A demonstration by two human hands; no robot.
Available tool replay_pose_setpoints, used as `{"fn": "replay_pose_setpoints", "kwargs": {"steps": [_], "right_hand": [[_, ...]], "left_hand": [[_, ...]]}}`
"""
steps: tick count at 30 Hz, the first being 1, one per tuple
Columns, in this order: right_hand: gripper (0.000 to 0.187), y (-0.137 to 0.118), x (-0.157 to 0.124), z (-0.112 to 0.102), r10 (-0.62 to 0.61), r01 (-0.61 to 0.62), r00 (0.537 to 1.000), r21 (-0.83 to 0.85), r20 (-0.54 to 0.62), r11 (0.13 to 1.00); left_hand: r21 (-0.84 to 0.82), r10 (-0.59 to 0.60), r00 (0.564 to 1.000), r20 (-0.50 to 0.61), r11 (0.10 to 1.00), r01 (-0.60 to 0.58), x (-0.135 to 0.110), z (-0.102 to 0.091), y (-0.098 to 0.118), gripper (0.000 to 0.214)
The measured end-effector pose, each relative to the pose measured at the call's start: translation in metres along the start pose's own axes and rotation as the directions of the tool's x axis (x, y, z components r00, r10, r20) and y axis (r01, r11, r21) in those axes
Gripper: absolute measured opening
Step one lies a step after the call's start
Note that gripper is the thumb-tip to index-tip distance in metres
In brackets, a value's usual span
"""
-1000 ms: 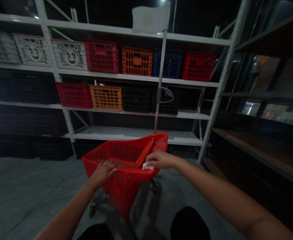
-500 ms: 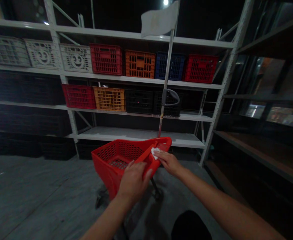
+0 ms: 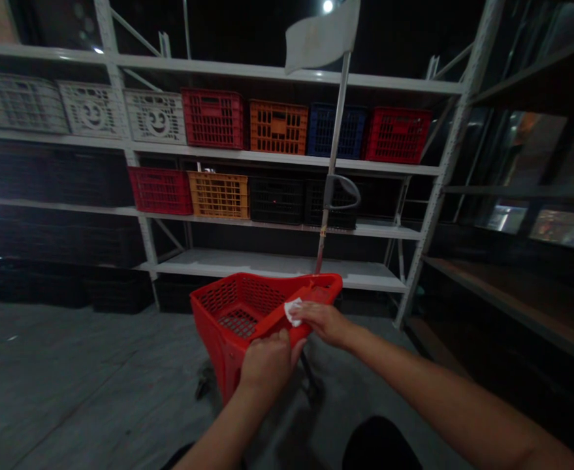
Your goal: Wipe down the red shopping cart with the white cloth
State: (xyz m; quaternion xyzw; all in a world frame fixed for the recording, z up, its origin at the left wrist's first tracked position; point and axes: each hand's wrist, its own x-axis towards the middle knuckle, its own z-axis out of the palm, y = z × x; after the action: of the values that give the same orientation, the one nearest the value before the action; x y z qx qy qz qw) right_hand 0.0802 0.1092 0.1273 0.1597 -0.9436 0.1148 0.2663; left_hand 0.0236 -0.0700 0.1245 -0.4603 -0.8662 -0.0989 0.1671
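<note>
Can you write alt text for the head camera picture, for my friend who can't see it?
Two bare hands work on a red plastic shopping basket: the right hand presses a small white cloth on its handle, and the left hand grips the near edge. Behind it stand white metal shelves holding rows of red, orange, blue and black plastic crates.

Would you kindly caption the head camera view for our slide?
Left hand grips a red plastic basket; right hand presses a white cloth to its handle.
</note>
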Motion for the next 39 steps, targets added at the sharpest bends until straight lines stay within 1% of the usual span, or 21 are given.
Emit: {"fn": "replay_pose_setpoints", "kwargs": {"steps": [1,2,3,4,5,6,7,9,12,15,18,22,26,28,30,32,34,35,36,37,39], "right_hand": [[0.034,0.005,0.001,-0.006,0.077,-0.076,0.997,-0.040,0.022,0.996],[0.034,0.014,0.003,-0.012,0.201,-0.196,0.979,-0.100,0.043,0.975],[0.034,0.026,0.007,-0.020,0.337,-0.324,0.940,-0.166,0.058,0.931],[0.033,0.039,0.011,-0.027,0.458,-0.434,0.886,-0.224,0.071,0.873],[0.032,0.053,0.017,-0.033,0.549,-0.511,0.831,-0.267,0.087,0.817],[0.029,0.065,0.023,-0.038,0.604,-0.554,0.789,-0.292,0.113,0.779],[0.026,0.076,0.029,-0.041,0.629,-0.570,0.764,-0.302,0.148,0.764],[0.021,0.091,0.041,-0.042,0.643,-0.576,0.728,-0.296,0.238,0.762],[0.021,0.099,0.053,-0.037,0.621,-0.571,0.690,-0.246,0.373,0.783],[0.024,0.095,0.062,-0.030,0.556,-0.548,0.696,-0.165,0.454,0.820],[0.023,0.082,0.077,-0.024,0.458,-0.496,0.714,-0.079,0.530,0.865],[0.020,0.050,0.106,-0.010,0.294,-0.404,0.690,0.015,0.661,0.915],[0.019,0.012,0.123,0.001,0.161,-0.322,0.679,0.094,0.716,0.942],[0.016,-0.004,0.122,0.001,0.102,-0.241,0.692,0.094,0.715,0.966],[0.017,-0.013,0.116,-0.003,0.047,-0.117,0.720,0.054,0.693,0.992],[0.020,-0.015,0.106,-0.008,0.001,0.022,0.781,-0.029,0.624,0.999],[0.021,-0.012,0.097,-0.011,-0.037,0.128,0.845,-0.136,0.534,0.982],[0.020,-0.010,0.094,-0.011,-0.050,0.168,0.866,-0.196,0.497,0.966],[0.019,-0.008,0.093,-0.010,-0.045,0.186,0.879,-0.254,0.474,0.949],[0.018,-0.007,0.093,-0.009,-0.012,0.172,0.886,-0.304,0.463,0.937],[0.017,-0.007,0.097,-0.003,0.116,0.074,0.881,-0.378,0.458,0.923]], "left_hand": [[0.001,-0.005,1.000,0.002,1.000,0.005,-0.001,-0.001,-0.001,0.050],[0.001,-0.007,1.000,0.002,1.000,0.007,-0.002,-0.001,-0.002,0.050],[-0.001,-0.008,1.000,0.002,1.000,0.008,-0.002,-0.001,-0.003,0.050],[-0.005,-0.007,1.000,0.002,1.000,0.007,-0.003,-0.001,-0.005,0.050],[-0.010,-0.001,1.000,0.003,1.000,0.001,-0.003,-0.001,-0.006,0.050],[-0.015,0.008,1.000,0.003,1.000,-0.008,-0.004,-0.001,-0.007,0.049],[-0.018,0.015,1.000,0.001,1.000,-0.015,-0.004,-0.002,-0.009,0.049],[-0.017,0.024,1.000,-0.009,1.000,-0.024,-0.004,-0.003,-0.011,0.049],[-0.006,0.016,0.999,-0.028,1.000,-0.017,-0.004,-0.004,-0.016,0.051],[0.006,0.005,0.998,-0.062,1.000,-0.005,-0.003,-0.003,-0.021,0.053],[0.003,0.006,0.995,-0.102,1.000,-0.006,-0.002,-0.001,-0.028,0.054],[0.009,-0.028,0.989,-0.142,1.000,0.030,0.002,0.003,-0.037,0.053],[-0.007,-0.068,0.981,-0.184,0.998,0.068,0.008,0.009,-0.047,0.051],[-0.027,-0.062,0.979,-0.193,0.998,0.058,0.011,0.013,-0.053,0.049],[-0.043,-0.046,0.981,-0.190,0.998,0.038,0.014,0.016,-0.060,0.049],[-0.049,-0.034,0.982,-0.188,0.998,0.025,0.016,0.019,-0.067,0.051],[-0.042,-0.017,0.982,-0.191,0.999,0.009,0.018,0.021,-0.072,0.053],[-0.036,-0.008,0.981,-0.194,0.999,0.001,0.019,0.022,-0.074,0.053],[-0.032,0.001,0.981,-0.195,0.999,-0.008,0.021,0.022,-0.075,0.054],[-0.029,0.011,0.981,-0.194,0.999,-0.017,0.023,0.023,-0.075,0.054],[-0.027,0.013,0.983,-0.185,0.999,-0.018,0.026,0.023,-0.075,0.055]]}}
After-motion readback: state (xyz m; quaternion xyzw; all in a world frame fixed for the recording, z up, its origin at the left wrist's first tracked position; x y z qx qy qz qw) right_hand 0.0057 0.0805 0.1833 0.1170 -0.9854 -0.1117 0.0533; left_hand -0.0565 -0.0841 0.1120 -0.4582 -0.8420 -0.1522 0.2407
